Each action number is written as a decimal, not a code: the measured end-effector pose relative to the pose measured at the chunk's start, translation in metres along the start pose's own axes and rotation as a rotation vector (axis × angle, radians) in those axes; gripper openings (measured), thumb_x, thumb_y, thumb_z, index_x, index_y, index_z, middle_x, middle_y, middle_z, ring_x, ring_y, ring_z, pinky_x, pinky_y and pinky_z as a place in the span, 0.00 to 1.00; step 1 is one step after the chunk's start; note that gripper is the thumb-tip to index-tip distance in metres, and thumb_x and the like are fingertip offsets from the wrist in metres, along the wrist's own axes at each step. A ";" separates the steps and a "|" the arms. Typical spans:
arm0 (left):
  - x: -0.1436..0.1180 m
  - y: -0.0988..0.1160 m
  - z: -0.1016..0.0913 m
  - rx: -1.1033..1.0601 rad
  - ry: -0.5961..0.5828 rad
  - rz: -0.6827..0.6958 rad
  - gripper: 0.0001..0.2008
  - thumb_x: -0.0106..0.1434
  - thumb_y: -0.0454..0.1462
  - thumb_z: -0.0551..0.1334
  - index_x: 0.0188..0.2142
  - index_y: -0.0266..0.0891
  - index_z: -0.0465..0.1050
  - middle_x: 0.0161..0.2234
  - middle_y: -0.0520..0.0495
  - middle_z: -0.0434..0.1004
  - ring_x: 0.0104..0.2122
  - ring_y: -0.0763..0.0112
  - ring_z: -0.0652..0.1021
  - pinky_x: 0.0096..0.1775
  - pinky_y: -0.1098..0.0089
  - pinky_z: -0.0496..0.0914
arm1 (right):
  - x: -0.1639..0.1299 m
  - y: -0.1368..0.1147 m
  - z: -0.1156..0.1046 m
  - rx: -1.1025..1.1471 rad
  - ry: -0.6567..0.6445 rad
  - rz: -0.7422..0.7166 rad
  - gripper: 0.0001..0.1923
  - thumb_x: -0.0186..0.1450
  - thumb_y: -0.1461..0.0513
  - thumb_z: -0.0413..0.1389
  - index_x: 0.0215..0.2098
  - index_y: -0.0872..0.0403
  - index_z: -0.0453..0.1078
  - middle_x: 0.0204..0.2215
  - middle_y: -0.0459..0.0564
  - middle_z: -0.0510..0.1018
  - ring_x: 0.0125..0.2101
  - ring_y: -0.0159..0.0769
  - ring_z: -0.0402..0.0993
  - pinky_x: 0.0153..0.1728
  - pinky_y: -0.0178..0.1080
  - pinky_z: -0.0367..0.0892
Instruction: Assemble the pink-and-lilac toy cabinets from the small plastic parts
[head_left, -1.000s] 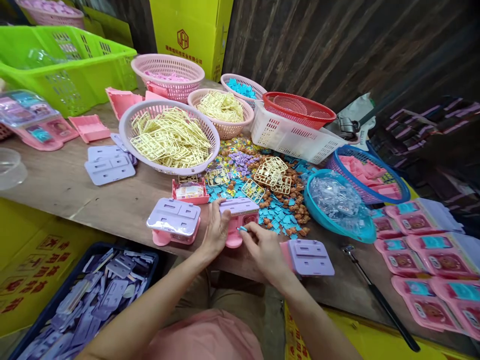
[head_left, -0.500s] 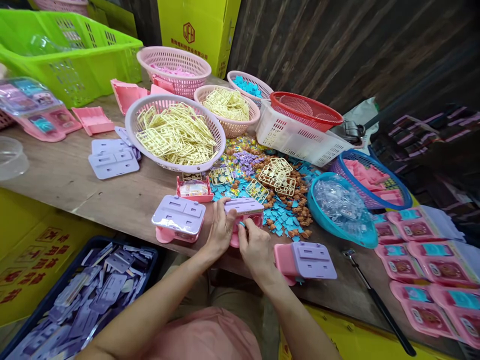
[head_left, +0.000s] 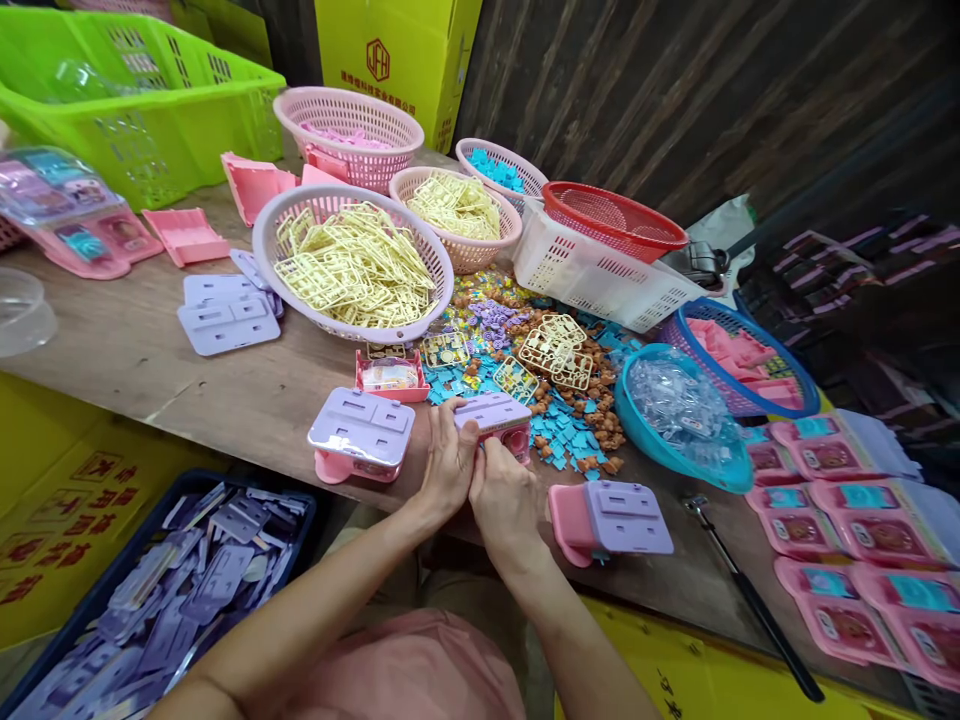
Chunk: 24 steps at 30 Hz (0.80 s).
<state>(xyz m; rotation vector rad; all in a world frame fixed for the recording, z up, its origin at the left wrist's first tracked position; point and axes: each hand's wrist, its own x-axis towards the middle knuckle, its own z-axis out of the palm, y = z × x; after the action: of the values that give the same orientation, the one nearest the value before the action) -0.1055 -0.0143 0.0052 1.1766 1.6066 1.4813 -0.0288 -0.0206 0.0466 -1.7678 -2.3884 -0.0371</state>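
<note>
A small pink toy case with a lilac lid (head_left: pixel 495 415) stands near the table's front edge, and both hands are on it. My left hand (head_left: pixel 447 465) grips its left side, thumb on the lid. My right hand (head_left: pixel 504 497) presses against its front, fingers curled and covering the pink face. Whatever small piece lies under those fingers is hidden. Similar lilac-lidded cases lie to the left (head_left: pixel 361 434) and to the right (head_left: pixel 611 517). An open pink tray with a printed insert (head_left: pixel 391 376) sits just behind.
Loose blue, brown, purple and yellow small parts (head_left: pixel 555 400) are spread behind the case. Baskets of cream frames (head_left: pixel 352 265), a blue bowl of clear pieces (head_left: pixel 679 410) and finished pink packs (head_left: pixel 847 520) ring the work spot. A bin of lilac lids (head_left: pixel 172 590) sits below left.
My right hand, which held a small blue piece at the case's front, has moved in against the case and closed over it. The left hand has kept its grip.
</note>
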 end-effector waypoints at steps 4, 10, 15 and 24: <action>-0.001 0.001 -0.001 0.007 -0.029 0.038 0.19 0.66 0.48 0.42 0.48 0.40 0.55 0.45 0.42 0.59 0.48 0.63 0.64 0.52 0.59 0.60 | 0.000 -0.003 -0.003 -0.014 -0.062 0.054 0.11 0.66 0.67 0.45 0.30 0.56 0.67 0.24 0.52 0.76 0.21 0.34 0.70 0.21 0.34 0.48; -0.001 0.000 -0.002 -0.007 -0.042 0.010 0.18 0.66 0.47 0.42 0.49 0.39 0.54 0.45 0.42 0.58 0.49 0.63 0.63 0.53 0.58 0.59 | 0.000 -0.003 0.003 0.010 -0.008 0.069 0.12 0.66 0.67 0.44 0.30 0.56 0.67 0.25 0.53 0.76 0.22 0.35 0.71 0.22 0.35 0.48; 0.003 0.002 -0.003 -0.016 -0.067 0.004 0.16 0.67 0.46 0.42 0.48 0.40 0.53 0.44 0.42 0.58 0.49 0.64 0.64 0.53 0.58 0.60 | 0.003 0.014 0.005 0.177 0.030 -0.020 0.10 0.64 0.65 0.46 0.28 0.55 0.66 0.23 0.51 0.75 0.22 0.34 0.69 0.22 0.34 0.51; 0.003 -0.001 0.000 -0.031 -0.033 0.019 0.14 0.67 0.45 0.43 0.48 0.41 0.53 0.45 0.42 0.58 0.50 0.63 0.63 0.54 0.57 0.59 | -0.003 0.021 0.011 0.263 0.175 -0.111 0.15 0.65 0.63 0.41 0.26 0.54 0.65 0.22 0.52 0.74 0.23 0.36 0.69 0.25 0.35 0.57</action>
<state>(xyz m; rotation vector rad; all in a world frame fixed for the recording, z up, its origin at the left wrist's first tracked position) -0.1073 -0.0115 0.0048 1.1963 1.5490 1.4863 -0.0089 -0.0155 0.0332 -1.4527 -2.2455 0.0999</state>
